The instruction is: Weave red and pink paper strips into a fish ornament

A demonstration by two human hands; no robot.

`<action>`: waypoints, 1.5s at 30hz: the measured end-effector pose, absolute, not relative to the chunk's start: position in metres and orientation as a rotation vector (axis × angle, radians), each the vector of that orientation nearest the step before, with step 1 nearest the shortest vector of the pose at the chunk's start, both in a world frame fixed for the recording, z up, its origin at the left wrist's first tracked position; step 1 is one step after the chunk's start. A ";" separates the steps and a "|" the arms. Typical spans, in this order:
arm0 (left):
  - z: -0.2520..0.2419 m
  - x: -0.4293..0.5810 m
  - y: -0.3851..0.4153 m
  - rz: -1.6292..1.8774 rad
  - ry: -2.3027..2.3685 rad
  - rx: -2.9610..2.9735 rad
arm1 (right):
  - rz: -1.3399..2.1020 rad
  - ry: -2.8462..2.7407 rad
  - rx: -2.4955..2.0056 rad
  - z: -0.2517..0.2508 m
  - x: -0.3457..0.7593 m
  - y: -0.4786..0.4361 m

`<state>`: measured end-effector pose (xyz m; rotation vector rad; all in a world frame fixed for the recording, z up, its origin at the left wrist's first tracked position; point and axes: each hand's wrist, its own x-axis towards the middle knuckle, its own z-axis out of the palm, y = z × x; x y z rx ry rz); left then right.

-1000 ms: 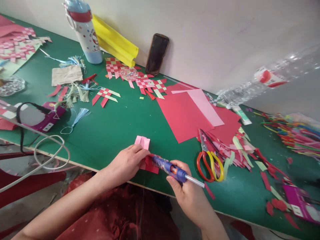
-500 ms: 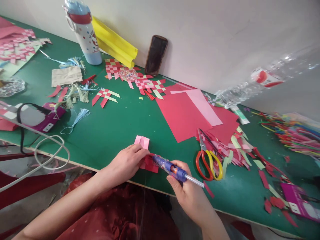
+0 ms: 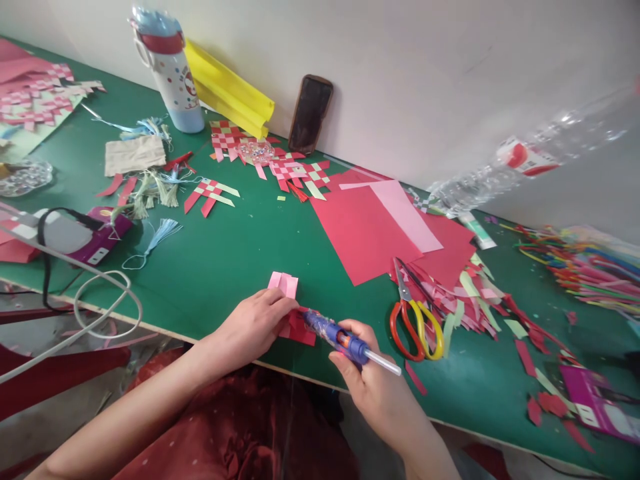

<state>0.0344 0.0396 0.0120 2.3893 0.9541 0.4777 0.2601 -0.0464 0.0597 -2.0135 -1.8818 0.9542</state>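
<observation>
My left hand [image 3: 255, 325] presses its fingers down on a woven pink and red paper piece [image 3: 287, 303] at the near edge of the green table [image 3: 240, 247]. My right hand [image 3: 373, 380] is wrapped round a small blue glue gun [image 3: 340, 337] with a clear glue stick jutting out behind. The gun's nozzle points left and touches the red part of the paper piece, right beside my left fingertips.
Red-and-yellow scissors [image 3: 415, 320] lie right of my hands among paper strips. Red and pink sheets [image 3: 380, 227], woven paper pieces [image 3: 280, 163], a phone [image 3: 310, 113], a water bottle [image 3: 173, 67], yellow paper [image 3: 230, 90], tassels and a purple device [image 3: 95, 237] with cords sit around.
My right hand and the glue gun have shifted slightly left and the gun tilted a little. My left hand stays on the paper piece.
</observation>
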 end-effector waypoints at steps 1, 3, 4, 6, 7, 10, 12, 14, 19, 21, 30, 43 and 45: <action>0.012 0.034 0.040 0.475 0.950 2.391 | 0.948 -1.884 -2.025 0.062 0.259 -0.047; 0.011 0.034 0.040 0.471 0.944 2.393 | 0.936 -1.892 -2.041 0.065 0.257 -0.047; 0.011 0.034 0.040 0.473 0.945 2.395 | 0.930 -1.897 -2.045 0.066 0.257 -0.048; 0.010 0.034 0.040 0.485 0.949 2.401 | 0.917 -1.904 -2.049 0.068 0.258 -0.049; 0.009 0.034 0.039 0.493 0.949 2.405 | 0.908 -1.905 -2.051 0.068 0.259 -0.049; 0.008 0.034 0.039 0.506 0.948 2.414 | 0.879 -1.885 -2.046 0.066 0.263 -0.052; 0.007 0.034 0.039 0.505 0.955 2.423 | 0.871 -1.855 -2.027 0.064 0.265 -0.054; 0.007 0.034 0.038 0.498 0.964 2.428 | 0.867 -1.834 -2.009 0.063 0.266 -0.055; 0.008 0.034 0.038 0.515 0.952 2.424 | 0.882 -1.863 -1.992 0.064 0.262 -0.054; 0.009 0.034 0.038 0.522 0.947 2.424 | 0.904 -1.882 -1.983 0.064 0.259 -0.051; 0.011 0.034 0.039 0.495 0.940 2.394 | 0.864 -1.976 -1.979 0.069 0.254 -0.043; 0.010 0.033 0.039 0.502 0.927 2.403 | 0.631 -2.124 -2.000 0.078 0.254 -0.044; 0.009 0.033 0.039 0.494 0.943 2.402 | 0.662 -2.089 -2.026 0.079 0.258 -0.046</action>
